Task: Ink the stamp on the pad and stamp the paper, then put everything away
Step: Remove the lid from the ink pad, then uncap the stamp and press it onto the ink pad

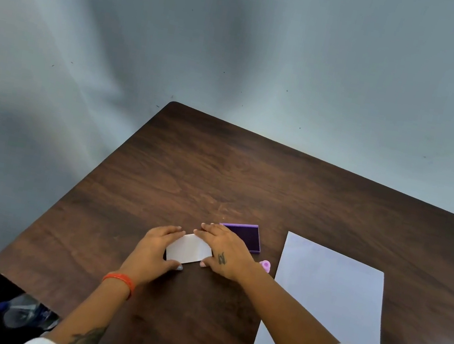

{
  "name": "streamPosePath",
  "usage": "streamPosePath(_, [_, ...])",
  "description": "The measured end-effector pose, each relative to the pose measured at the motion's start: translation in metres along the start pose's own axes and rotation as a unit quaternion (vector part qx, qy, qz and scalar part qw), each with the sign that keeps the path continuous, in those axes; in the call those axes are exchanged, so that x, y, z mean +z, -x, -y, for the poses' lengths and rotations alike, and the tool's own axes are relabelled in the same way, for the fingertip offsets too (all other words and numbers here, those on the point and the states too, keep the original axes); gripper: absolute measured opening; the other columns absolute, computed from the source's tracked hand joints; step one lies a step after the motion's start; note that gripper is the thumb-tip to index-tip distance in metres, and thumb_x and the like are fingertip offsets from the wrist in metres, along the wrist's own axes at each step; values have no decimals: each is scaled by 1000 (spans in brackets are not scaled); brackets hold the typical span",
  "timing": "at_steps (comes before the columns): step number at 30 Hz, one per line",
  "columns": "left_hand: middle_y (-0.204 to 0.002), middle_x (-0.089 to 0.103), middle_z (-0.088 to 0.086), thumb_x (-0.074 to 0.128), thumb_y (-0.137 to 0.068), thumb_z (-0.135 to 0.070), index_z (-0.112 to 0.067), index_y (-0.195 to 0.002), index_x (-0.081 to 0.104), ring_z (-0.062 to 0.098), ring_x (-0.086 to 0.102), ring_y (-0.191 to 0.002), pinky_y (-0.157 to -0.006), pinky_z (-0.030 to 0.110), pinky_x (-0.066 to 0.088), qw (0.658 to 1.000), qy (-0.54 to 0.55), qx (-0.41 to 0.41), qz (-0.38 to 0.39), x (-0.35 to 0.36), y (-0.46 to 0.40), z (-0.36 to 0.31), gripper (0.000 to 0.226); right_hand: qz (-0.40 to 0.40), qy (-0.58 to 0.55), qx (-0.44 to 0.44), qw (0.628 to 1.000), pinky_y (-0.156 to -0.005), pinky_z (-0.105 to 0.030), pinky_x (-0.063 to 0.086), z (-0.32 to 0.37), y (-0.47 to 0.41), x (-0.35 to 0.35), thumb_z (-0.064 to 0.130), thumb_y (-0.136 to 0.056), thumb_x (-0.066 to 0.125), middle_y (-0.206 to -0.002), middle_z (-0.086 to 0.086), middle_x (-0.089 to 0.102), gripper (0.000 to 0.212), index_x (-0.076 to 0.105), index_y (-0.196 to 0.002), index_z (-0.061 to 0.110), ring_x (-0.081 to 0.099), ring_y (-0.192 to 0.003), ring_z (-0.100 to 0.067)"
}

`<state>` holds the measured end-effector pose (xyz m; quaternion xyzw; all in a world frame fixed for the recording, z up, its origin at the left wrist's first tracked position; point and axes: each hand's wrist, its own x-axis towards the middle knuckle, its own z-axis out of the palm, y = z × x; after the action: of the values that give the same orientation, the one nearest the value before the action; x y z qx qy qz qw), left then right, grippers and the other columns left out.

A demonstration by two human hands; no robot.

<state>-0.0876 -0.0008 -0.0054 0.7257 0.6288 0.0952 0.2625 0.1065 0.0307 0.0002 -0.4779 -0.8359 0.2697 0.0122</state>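
Both hands rest on a small white folded paper (189, 249) lying flat on the dark wooden table (219, 176). My left hand (155, 251) covers its left side and my right hand (223, 251) presses its right side, fingers spread flat. Just behind my right hand lies the purple ink pad (247, 236), open, with its dark inked face up. A small pink stamp (265, 266) stands on the table to the right of my right wrist. A large white sheet of paper (326, 304) lies at the right.
The table's left edge runs diagonally close to my left arm. Below that edge, at the lower left, a dark bag or bin (21, 314) holds clear plastic. A grey wall stands behind the table.
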Motion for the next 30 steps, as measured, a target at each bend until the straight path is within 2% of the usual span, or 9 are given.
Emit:
streamPosePath(3, [-145,38,0,77,-70,-26,-22,-133,42,20,31,-133,-111,36,26,998,24,38,-48,-2,-4,-21,72,-84,-80,18,993,-112,-40,26,-5,11,-13,26,-78,69,-152,-2,31,70,33,-138,26,27,-139,-22])
streamPosePath(6, [-144,40,-1,77,-70,-23,-24,-132,44,17,35,-132,-109,31,28,991,67,79,-84,-1,-9,-52,70,-175,-120,64,975,-109,-39,30,-16,29,-30,33,-79,67,-148,-1,38,63,38,-135,27,33,-135,-21])
streamPosePath(9, [-143,41,-3,75,-72,-27,-25,-133,41,13,36,-131,-105,24,27,986,104,105,-78,8,-11,-83,70,-241,-151,118,951,-107,-36,35,-33,53,-42,37,-81,65,-144,-3,45,56,45,-132,24,41,-132,-21])
streamPosePath(12, [-144,41,-3,74,-74,-26,-27,-135,37,14,38,-130,-104,25,33,987,123,93,-41,24,-11,-107,71,-302,-201,166,917,-102,-35,40,-49,81,-45,34,-79,68,-138,-6,52,53,52,-127,19,48,-127,-23])
streamPosePath(16, [-144,41,-1,72,-76,-24,-27,-134,38,16,40,-130,-108,35,39,990,130,58,7,49,-9,-123,68,-308,-227,223,897,-101,-40,47,-59,108,-33,34,-77,70,-135,-7,54,51,55,-123,20,53,-121,-23])
streamPosePath(19, [-141,45,1,71,-77,-21,-24,-132,42,17,43,-128,-107,39,41,990,131,50,26,63,-7,-127,63,-301,-243,237,891,-89,-27,49,-61,118,-19,32,-76,72,-131,-9,58,48,57,-120,18,58,-112,-21])
streamPosePath(22, [-134,52,4,70,-77,-16,-20,-128,47,18,49,-121,-104,38,43,990,134,39,24,73,-7,-129,56,-281,-259,242,892,-79,-18,47,-59,122,-7,35,-75,72,-127,-9,61,48,59,-118,16,61,-106,-19])
streamPosePath(25, [-124,58,5,69,-78,-14,-17,-121,54,17,54,-111,-101,34,45,989,144,31,7,78,-9,-133,46,-268,-281,242,889,-82,-23,51,-53,120,-1,40,-76,70,-118,-9,66,47,62,-114,14,65,-101,-20])
streamPosePath(30, [-116,63,7,64,-83,-15,-15,-111,61,17,56,-106,-99,30,42,989,146,32,-7,82,-12,-140,29,-261,-257,218,905,-83,-20,51,-45,112,4,35,-84,63,-99,-8,73,29,67,-103,13,66,-86,-17])
